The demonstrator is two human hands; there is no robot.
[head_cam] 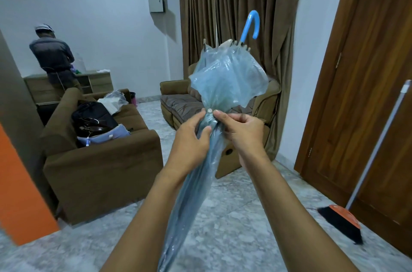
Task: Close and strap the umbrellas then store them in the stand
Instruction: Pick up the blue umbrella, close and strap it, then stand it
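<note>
Left hand (pixel 191 138) is wrapped round the gathered canopy of a see-through blue umbrella (pixel 227 80), fingers curled behind it and thumb across the front. Right hand (pixel 242 129) pinches the same gathered spot from the other side, its forefinger tip touching a small round snap (pixel 209 110) (whether the strap is fastened I cannot tell). The umbrella is held in the air between both hands, above the floor (pixel 234 227). Its tightly rolled lower part runs down between the forearms to the bottom edge of the view. Beyond the hands the canopy flares out loose, and the hooked blue handle (pixel 252 24) points up and away.

A brown sofa (pixel 100 164) stands on the left side of the floor with dark bags (pixel 93 118) piled on its seat. A brown recliner (pixel 178 102) sits at the far edge before long brown curtains (pixel 234 4). At the right edge a broom (pixel 343 220) leans against a wooden door (pixel 367 71). Another person (pixel 53 57) stands at a low cabinet (pixel 98 82) in the far left corner.
</note>
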